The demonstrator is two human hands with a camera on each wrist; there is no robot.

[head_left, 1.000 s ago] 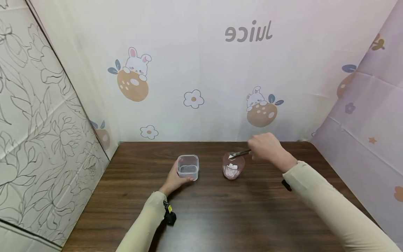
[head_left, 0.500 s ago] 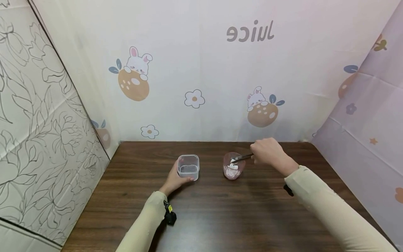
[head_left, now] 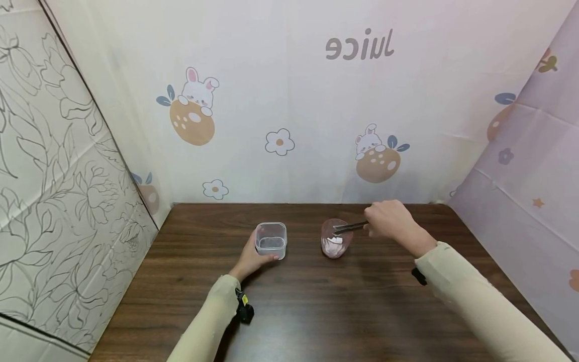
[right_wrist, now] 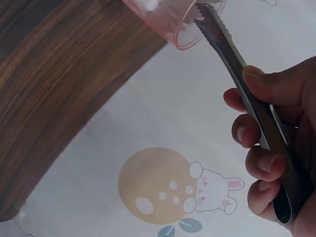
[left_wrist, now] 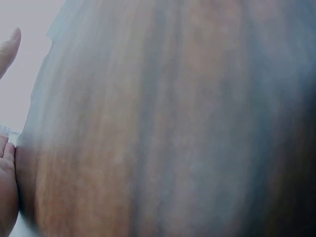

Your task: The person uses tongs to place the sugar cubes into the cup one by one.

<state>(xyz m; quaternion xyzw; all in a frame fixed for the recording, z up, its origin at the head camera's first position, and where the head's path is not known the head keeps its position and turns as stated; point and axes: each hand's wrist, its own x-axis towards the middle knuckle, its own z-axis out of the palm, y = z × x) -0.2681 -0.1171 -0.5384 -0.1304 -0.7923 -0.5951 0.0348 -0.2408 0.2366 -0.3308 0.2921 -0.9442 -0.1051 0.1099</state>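
My left hand (head_left: 251, 258) grips a clear square plastic container (head_left: 271, 250) on the table, its thumb along the front side. No contents show in that container. In my right hand (head_left: 390, 219) is a pair of metal tongs (head_left: 355, 227), reaching leftward into the mouth of a pink transparent cup (head_left: 325, 232). White pieces (head_left: 333, 246) lie in the cup. The right wrist view shows the thumb and fingers around the tongs (right_wrist: 261, 116), whose serrated tips are inside the rim of the pink cup (right_wrist: 183, 34). No piece is visible between the tips.
Both containers stand on a dark wood-grain table (head_left: 298, 311), the pink cup to the right of the clear one. Behind the table hangs a printed curtain (head_left: 312, 110); patterned sheets close off both sides. Each wrist wears a black device.
The tongs, which held a white piece over the cup, have dipped into it; no piece shows at their tips now. My right hand has shifted slightly right and down. The left hand stays still.
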